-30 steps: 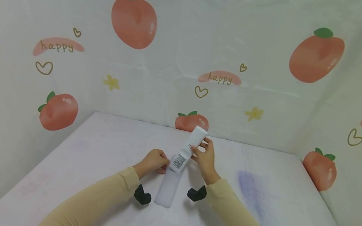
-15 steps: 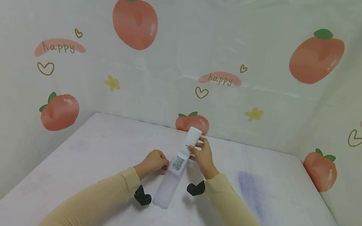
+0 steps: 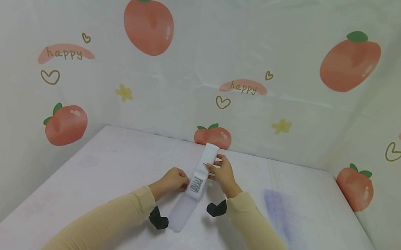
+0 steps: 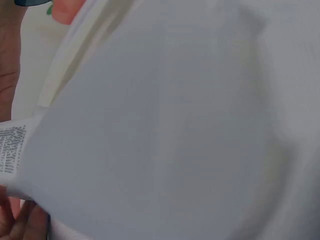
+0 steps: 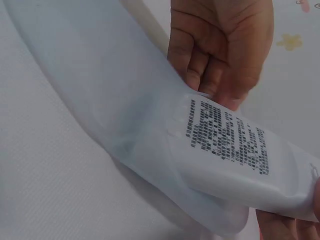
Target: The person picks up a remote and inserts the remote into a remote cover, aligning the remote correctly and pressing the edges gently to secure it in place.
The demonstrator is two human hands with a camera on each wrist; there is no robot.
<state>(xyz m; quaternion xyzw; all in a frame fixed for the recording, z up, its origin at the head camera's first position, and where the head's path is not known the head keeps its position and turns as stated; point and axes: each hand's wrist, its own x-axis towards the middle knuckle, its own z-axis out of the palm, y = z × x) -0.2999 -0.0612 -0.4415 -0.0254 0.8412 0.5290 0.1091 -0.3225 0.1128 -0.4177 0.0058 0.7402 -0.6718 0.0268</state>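
Tipping further upright over the last second, the white cloth strip [image 3: 198, 179] (printed label facing up) now runs from the table [image 3: 284, 237] toward the back wall, pinched by the right hand [image 3: 221, 173] and left hand [image 3: 174, 179], so straightening seems nearly finished.

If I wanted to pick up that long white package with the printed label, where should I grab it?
Probably the white package is best pinched across its narrow width near the label, coming from either long side, as the left hand and right hand do; it is long, flat and limp.
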